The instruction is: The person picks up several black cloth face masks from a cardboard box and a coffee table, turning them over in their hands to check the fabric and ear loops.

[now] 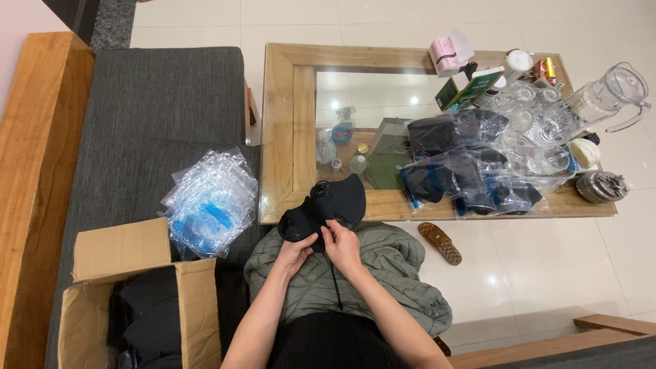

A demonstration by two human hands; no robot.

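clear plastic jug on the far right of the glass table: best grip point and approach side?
Probably the handle. The clear plastic jug lies tilted at the right end of the glass table, its thin loop handle sticking out toward the open floor. Come from the right, since packed bags and glassware crowd its left. Both hands are on a black cloth item.

Sofa on the left, table ahead

A box (130, 287) sits on the sofa (157, 116), a pile of bags (210, 201) behind it; the table (283, 130) stands to the right, a jug (605, 96) at its far right end.
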